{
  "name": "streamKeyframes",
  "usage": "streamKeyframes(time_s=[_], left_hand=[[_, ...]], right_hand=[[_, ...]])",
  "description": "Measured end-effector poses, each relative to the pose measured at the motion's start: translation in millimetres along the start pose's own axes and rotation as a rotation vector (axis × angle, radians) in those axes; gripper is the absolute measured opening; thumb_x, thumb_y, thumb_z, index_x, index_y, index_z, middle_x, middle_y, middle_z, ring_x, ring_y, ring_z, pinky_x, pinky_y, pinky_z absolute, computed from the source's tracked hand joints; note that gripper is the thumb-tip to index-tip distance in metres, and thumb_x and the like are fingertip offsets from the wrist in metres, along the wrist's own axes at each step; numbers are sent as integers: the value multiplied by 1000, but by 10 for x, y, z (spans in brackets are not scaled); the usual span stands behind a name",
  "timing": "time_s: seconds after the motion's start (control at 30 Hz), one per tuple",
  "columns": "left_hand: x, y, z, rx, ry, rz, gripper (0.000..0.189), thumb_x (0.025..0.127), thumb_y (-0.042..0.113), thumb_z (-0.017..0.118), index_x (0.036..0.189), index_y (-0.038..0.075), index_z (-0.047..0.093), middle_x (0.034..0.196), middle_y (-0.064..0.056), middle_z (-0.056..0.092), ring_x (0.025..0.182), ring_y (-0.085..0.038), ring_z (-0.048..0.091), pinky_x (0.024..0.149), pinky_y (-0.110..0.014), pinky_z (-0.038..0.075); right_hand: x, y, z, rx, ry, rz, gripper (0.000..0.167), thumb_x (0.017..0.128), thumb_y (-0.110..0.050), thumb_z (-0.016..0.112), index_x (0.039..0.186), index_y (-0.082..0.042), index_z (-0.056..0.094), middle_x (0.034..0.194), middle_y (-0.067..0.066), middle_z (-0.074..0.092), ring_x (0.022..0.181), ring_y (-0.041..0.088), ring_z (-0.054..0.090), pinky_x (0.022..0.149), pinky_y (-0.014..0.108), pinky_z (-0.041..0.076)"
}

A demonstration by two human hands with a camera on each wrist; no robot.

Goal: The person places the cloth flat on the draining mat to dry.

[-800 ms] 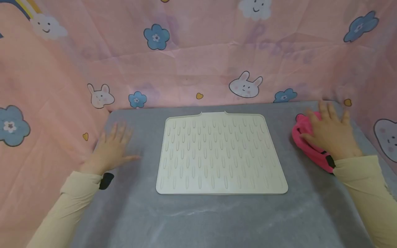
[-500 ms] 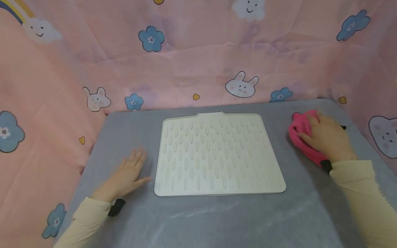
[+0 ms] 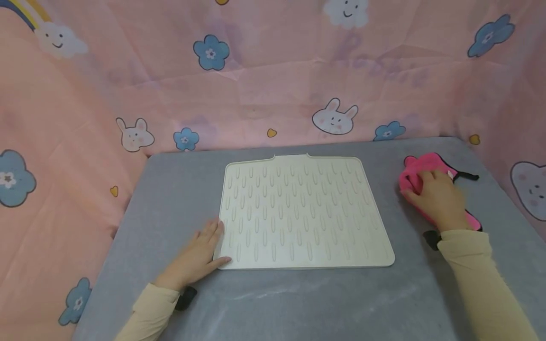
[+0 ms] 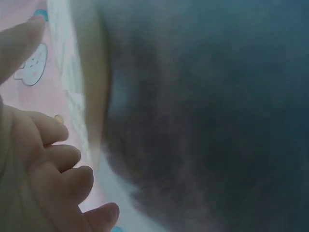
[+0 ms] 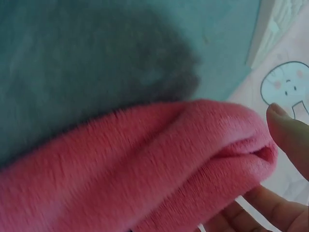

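A cream mat [image 3: 294, 213] with rows of raised oblong ribs lies flat in the middle of the head view. My left hand [image 3: 194, 255] touches its near left corner, fingers fairly straight along the left edge and thumb over the front corner. In the left wrist view the mat's pale edge [image 4: 91, 72] runs beside the fingers. At the right, my right hand [image 3: 441, 199] grips a folded pink plush cloth [image 3: 431, 162] with black trim and a black strap, fingers bent into it. The right wrist view shows the folded cloth [image 5: 145, 159] between thumb and fingers.
A grey cloth [image 3: 273, 303] covers the table. Behind and to the sides hangs a pink curtain [image 3: 256, 90] printed with rabbits, flowers and clouds. Black bands show at both wrists, below the sleeves.
My left hand has come right and nearer the body, from beside the mat onto its corner. My right hand has gone from spread over the pink cloth to gripping it.
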State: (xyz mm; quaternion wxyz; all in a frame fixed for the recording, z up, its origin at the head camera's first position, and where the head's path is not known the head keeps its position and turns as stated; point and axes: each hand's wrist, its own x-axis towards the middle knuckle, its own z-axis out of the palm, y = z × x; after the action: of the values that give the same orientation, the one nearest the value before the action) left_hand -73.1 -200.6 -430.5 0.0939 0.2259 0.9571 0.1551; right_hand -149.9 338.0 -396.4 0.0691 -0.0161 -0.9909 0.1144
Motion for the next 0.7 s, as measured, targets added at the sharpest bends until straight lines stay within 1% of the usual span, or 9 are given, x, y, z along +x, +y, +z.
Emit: streamKeyframes(time_s=[0.07, 0.13, 0.23, 0.3, 0.37, 0.47, 0.57, 0.63, 0.7], left_hand=[[0, 4, 21, 4, -18, -8, 85, 90, 42, 61, 145, -9, 21, 152, -24, 15, 140, -38, 12, 107, -59, 18], [-3, 11, 29, 6, -30, -18, 85, 90, 43, 60, 145, -9, 20, 152, -24, 14, 140, -39, 11, 107, -59, 17], [-3, 16, 38, 5, -35, -26, 85, 90, 43, 60, 145, -9, 20, 153, -24, 13, 140, -39, 11, 107, -59, 16], [2, 13, 50, 13, -42, -34, 85, 90, 44, 59, 145, -8, 20, 153, -22, 12, 141, -37, 10, 108, -59, 16], [7, 14, 61, 17, -47, -41, 86, 90, 45, 58, 146, -7, 19, 154, -21, 11, 141, -36, 10, 108, -59, 15], [9, 17, 72, 15, -51, -53, 86, 91, 46, 57, 146, -6, 18, 154, -20, 10, 141, -36, 9, 108, -59, 15], [7, 18, 74, 13, -53, -62, 85, 91, 46, 57, 146, -6, 18, 155, -19, 9, 141, -36, 9, 108, -60, 15], [5, 16, 71, 17, -56, -62, 84, 91, 46, 57, 146, -6, 19, 155, -20, 9, 141, -37, 9, 108, -60, 14], [4, 12, 65, 17, -54, -56, 84, 92, 46, 56, 146, -6, 19, 154, -20, 10, 141, -37, 9, 107, -60, 14]], right_hand=[[-4, -17, 45, 10, 14, 11, 61, 80, -32, 73, 112, 13, 46, 102, 31, 44, 83, 43, 44, 56, 56, 42], [-5, -19, 85, 19, 22, 14, 63, 79, -30, 75, 113, 13, 44, 101, 31, 43, 81, 43, 44, 55, 57, 41], [-7, -14, 143, 28, 32, 6, 57, 79, -28, 75, 106, 11, 44, 95, 28, 42, 76, 40, 43, 53, 53, 39], [-10, -8, 179, 33, 42, -5, 52, 78, -27, 76, 99, 9, 44, 89, 25, 40, 72, 37, 42, 50, 49, 38], [-12, -6, 214, 28, 57, -29, 49, 77, -23, 77, 94, 8, 44, 84, 23, 40, 69, 36, 42, 49, 46, 37], [2, 2, 249, 9, 86, -65, 42, 77, -16, 75, 91, 8, 45, 80, 24, 42, 68, 37, 44, 47, 50, 38], [29, 6, 265, -5, 97, -86, 33, 79, -10, 71, 89, 9, 46, 80, 25, 44, 68, 40, 47, 49, 55, 39], [44, 6, 266, -5, 92, -76, 27, 80, -9, 67, 87, 8, 47, 79, 25, 45, 68, 40, 48, 50, 56, 39], [54, 5, 261, 2, 83, -55, 24, 82, -9, 65, 85, 7, 47, 77, 23, 46, 66, 38, 48, 50, 54, 40]])
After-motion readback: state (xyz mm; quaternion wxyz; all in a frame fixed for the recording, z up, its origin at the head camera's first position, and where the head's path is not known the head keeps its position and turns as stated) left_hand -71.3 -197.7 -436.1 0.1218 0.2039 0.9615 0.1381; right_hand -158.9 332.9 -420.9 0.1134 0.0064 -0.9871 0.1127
